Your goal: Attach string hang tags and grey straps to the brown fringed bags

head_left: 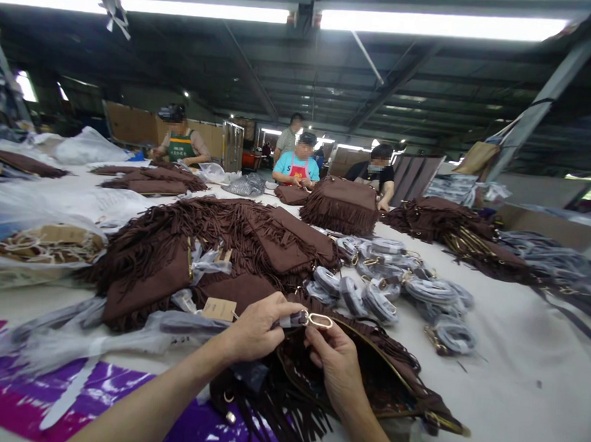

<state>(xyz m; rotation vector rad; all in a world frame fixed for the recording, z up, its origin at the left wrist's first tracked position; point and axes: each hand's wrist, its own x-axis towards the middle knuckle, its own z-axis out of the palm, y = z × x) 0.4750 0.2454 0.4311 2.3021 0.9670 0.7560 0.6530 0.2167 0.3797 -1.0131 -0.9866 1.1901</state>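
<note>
My left hand (256, 328) pinches the wrapped end of a strap just behind its gold metal clasp (318, 320). My right hand (334, 367) is closed on the rim of an open brown fringed bag (380, 379) right under the clasp, fingers curled against the clasp. The bag lies on the white table (515, 394) in front of me, its fringe hanging toward me over a purple sheet (114, 397).
A heap of brown fringed bags (214, 243) with paper tags lies beyond my hands. Several coiled wrapped straps (396, 280) sit to the right. More bag piles (455, 234) line the far side, where several people work. Plastic-wrapped goods (38, 242) lie at left.
</note>
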